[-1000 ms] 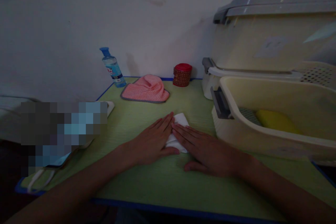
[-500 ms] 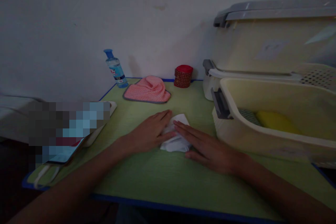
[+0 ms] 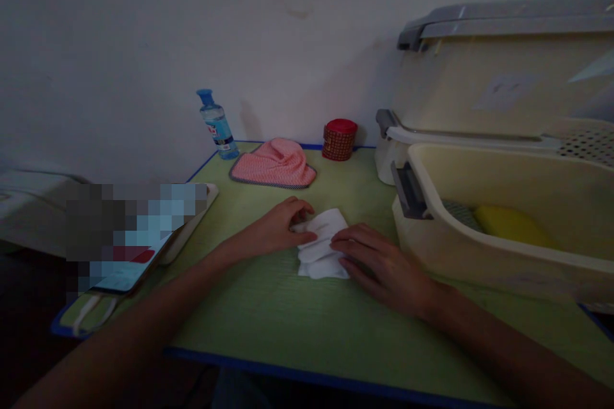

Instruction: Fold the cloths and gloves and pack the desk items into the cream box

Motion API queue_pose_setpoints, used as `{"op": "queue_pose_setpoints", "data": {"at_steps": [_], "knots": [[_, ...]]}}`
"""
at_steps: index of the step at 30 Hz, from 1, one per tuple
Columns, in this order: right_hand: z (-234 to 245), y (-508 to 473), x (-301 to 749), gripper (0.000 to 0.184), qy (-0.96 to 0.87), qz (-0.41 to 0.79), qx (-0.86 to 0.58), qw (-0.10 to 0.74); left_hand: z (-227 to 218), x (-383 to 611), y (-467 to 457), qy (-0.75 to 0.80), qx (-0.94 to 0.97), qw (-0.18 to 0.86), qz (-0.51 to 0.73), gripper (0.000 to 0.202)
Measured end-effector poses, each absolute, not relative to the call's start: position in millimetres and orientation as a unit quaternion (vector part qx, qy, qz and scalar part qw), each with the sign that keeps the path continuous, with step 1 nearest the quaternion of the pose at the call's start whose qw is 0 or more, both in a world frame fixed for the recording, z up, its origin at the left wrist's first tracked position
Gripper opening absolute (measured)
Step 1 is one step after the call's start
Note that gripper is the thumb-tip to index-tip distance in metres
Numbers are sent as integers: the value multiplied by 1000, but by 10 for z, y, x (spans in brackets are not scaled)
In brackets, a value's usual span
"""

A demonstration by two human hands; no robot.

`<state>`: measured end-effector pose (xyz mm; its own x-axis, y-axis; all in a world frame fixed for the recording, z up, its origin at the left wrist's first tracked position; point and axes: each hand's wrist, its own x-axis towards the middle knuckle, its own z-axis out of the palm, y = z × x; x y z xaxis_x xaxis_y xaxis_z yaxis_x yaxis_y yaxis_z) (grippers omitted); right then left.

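A small folded white cloth [image 3: 323, 245] lies in the middle of the green table [image 3: 297, 326]. My left hand [image 3: 277, 229] rests on the cloth's left edge with its fingers curled and pinching the fabric. On the other side, my right hand [image 3: 378, 262] grips the right edge, fingers bent over it. Both forearms reach in from the near edge of the table.
A pink checked cloth [image 3: 273, 164], a small water bottle [image 3: 217, 124] and a red round container [image 3: 339, 138] stand at the back by the wall. Cream plastic baskets [image 3: 503, 230] with a yellow item [image 3: 511, 225] fill the right side. A blurred-out object lies at the left edge.
Both hands were flat on the white cloth; their fingers have since curled and taken hold of its edges, and more of the cloth now shows between them.
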<state>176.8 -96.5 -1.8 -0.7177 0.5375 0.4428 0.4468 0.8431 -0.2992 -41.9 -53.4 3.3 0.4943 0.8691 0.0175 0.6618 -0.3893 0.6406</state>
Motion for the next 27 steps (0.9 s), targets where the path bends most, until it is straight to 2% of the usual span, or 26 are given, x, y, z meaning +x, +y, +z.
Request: {"op": "queue_pose_setpoints", "data": {"at_steps": [5, 11, 19, 27], "knots": [[-26, -997, 1729, 18, -935, 78, -255, 234, 82, -453, -509, 416, 845, 282, 181, 30], [-13, -1003, 1712, 18, -942, 64, -255, 207, 31, -422, -476, 473, 808, 287, 201, 7], [7, -1011, 1703, 19, -944, 67, -260, 191, 69, -536, -414, 398, 854, 296, 156, 15], [4, -1005, 1708, 20, -948, 54, -251, 189, 50, -494, -435, 420, 850, 272, 166, 14]]}}
